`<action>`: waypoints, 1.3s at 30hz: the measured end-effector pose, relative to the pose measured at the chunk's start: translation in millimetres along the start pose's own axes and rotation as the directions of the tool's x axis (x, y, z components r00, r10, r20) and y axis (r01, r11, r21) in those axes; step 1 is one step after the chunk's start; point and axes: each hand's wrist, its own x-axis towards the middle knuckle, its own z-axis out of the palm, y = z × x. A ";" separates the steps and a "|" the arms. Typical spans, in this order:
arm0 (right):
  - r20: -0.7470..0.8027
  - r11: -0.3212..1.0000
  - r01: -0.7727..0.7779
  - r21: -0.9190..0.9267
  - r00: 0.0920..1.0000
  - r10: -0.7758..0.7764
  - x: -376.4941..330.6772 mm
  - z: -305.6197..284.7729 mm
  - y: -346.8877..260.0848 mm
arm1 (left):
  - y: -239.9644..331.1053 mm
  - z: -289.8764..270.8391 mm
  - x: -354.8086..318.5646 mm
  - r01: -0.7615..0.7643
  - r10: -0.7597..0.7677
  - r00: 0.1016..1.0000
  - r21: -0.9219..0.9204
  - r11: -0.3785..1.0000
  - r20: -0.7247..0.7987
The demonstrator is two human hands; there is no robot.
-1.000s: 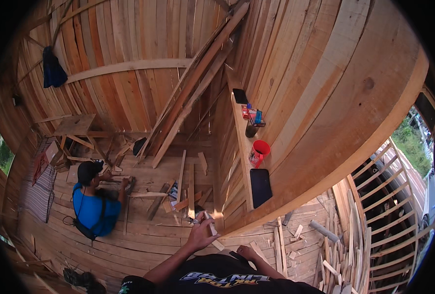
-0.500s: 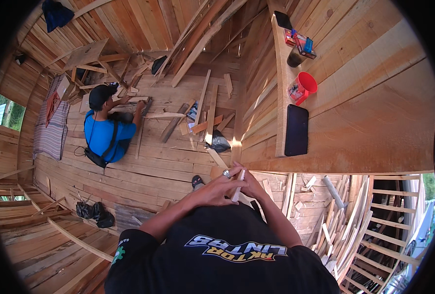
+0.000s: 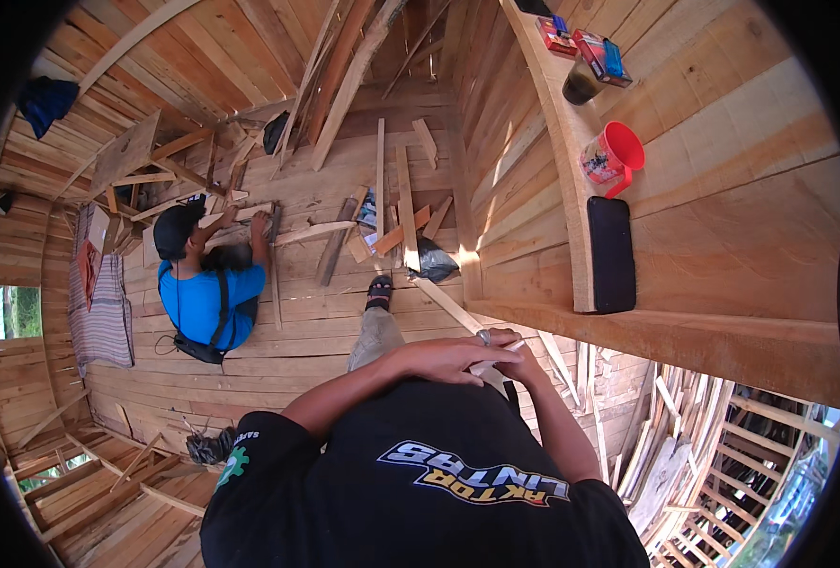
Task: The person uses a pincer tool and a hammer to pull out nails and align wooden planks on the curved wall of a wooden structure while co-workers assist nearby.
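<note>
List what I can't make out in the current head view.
In the head view:
- Pale piece: full shape hidden by the left hand.
- Right hand: fingers partly hidden behind the left hand.
- Dark flat thing on the shelf: cut off by the top edge.
- Co-worker's hands: too small to tell their grip.
- Dark bag: its plastic hides any contents.

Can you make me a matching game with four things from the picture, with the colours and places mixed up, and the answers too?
Things:
1. mug
2. phone
3. cloth
4. small piece

Clues:
A. striped, by the wall on the picture's left
B. pale, at the left hand
C. red, on the shelf
D. black, lying at the shelf's near end

Right pairs: 1-C, 2-D, 3-A, 4-B
</note>
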 end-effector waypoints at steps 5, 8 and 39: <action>-0.308 0.989 -0.007 -0.145 0.951 -0.039 19.6 59.6 -17.7 | -25.2 -68.4 -29.4 -0.042 0.043 0.996 -0.018 0.999 0.074; -0.471 0.988 -0.026 -0.150 0.881 -0.048 39.1 80.5 -28.0 | -46.5 -98.0 -46.7 -0.018 0.016 1.000 0.154 0.988 0.013; -0.716 0.876 -0.176 -0.449 0.657 -0.236 100.0 65.1 -201.2 | -21.4 -205.6 -102.0 0.092 -0.592 0.753 -0.843 0.530 -0.289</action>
